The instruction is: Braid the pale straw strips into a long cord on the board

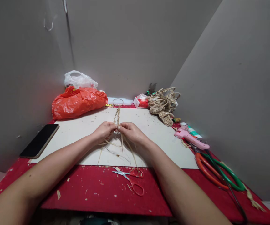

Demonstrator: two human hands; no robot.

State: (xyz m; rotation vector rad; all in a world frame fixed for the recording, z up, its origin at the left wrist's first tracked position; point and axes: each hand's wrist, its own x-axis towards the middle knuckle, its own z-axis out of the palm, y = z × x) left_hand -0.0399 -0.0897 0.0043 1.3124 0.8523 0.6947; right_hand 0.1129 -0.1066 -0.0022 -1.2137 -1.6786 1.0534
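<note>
My left hand (pixel 104 131) and my right hand (pixel 130 130) meet over the middle of a white board (pixel 78 128). Both are closed, thumbs and fingers pinching a thin braided straw cord (pixel 118 116) between them. The braid runs away from my fingertips toward the back of the board, close to a thin ring (pixel 118 102). Loose straw strands hang from under my hands toward me. My fingertips hide the exact spot where the strands cross. Small red-handled scissors (pixel 135 182) lie spread on the red cloth just in front of the board.
Orange (pixel 79 101) and white plastic bags (pixel 80 79) stand at the back left, a phone (pixel 40 140) at the left. Braided straw bundles (pixel 160 101), a pink glue gun (pixel 192 139) and large red-and-green-handled shears (pixel 227 175) line the right. Grey walls enclose the red-covered table (pixel 90 190).
</note>
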